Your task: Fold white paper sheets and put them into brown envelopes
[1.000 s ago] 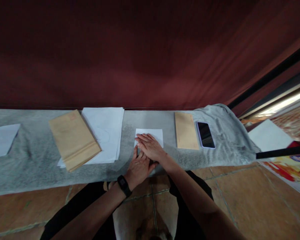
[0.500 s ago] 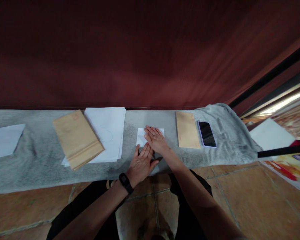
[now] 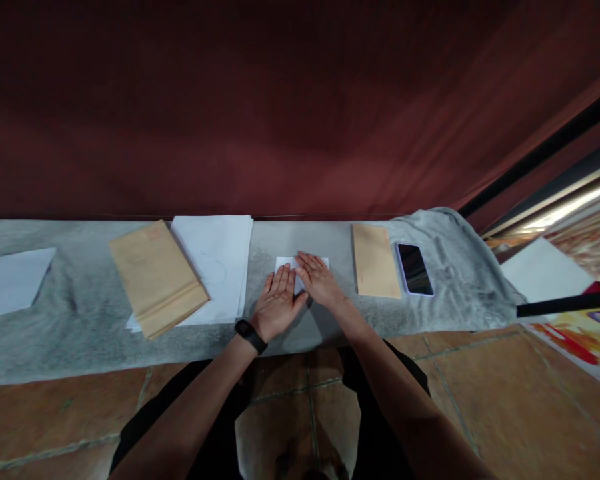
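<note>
A small white piece of paper (image 3: 299,285) lies on the grey cloth, mostly covered by my two hands. My left hand (image 3: 279,303), with a black band on its wrist, rests flat on the paper's left part, fingers stretched forward and thumb out to the right. Flat across the right part lies my right hand (image 3: 320,280), its fingers pointing up and left. The two hands are close together, with a strip of the paper showing between them. Whether the paper is folded cannot be made out. Neither hand grips anything.
Left of my hands, brown envelopes (image 3: 155,273) overlap a stack of white sheets (image 3: 225,267). More white paper (image 3: 13,283) lies farther left. A brown envelope (image 3: 376,261) and a phone (image 3: 415,269) are on the right. A dark red panel (image 3: 280,133) stands behind the cloth-covered surface (image 3: 90,347).
My left hand has moved up and slightly left onto the paper's left part. My right hand has shifted a little right, so the hands lie more side by side.
</note>
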### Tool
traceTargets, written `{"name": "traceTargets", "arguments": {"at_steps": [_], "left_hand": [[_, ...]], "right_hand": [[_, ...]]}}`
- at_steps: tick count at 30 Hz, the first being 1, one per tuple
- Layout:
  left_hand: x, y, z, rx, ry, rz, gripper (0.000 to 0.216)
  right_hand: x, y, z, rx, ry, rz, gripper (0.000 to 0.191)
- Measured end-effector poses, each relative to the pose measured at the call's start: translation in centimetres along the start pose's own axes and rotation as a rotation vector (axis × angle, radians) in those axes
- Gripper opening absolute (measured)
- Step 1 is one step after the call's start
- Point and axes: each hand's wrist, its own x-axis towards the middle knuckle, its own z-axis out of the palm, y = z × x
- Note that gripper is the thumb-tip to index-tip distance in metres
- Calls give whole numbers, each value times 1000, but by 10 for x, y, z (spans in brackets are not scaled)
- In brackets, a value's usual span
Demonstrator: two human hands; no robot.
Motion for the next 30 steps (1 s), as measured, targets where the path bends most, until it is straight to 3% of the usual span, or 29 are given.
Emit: {"name": "traceTargets", "arguments": {"at_steps": [8,15,17,21,23,30], "left_hand": [[11,-11,4,5,50,-56,67],[17,-11,0,35,152,-120,66],[17,-5,-4,11,170,-50,64],[13,16,-7,-88,76,345,55],[12,26,-5,-130,24,471,53],[22,26,7,-136,-46,489,58]], "right_hand": [[-6,7,-11,133,-8,32,53],[-13,20,-32,648,22,238,75],[-16,25,-38,725,16,285,80],[-17,32,-44,905,1,348,86],[-15,34,-44,960,1,354,90],[-16,32,-47,1040,11,361,97]]}}
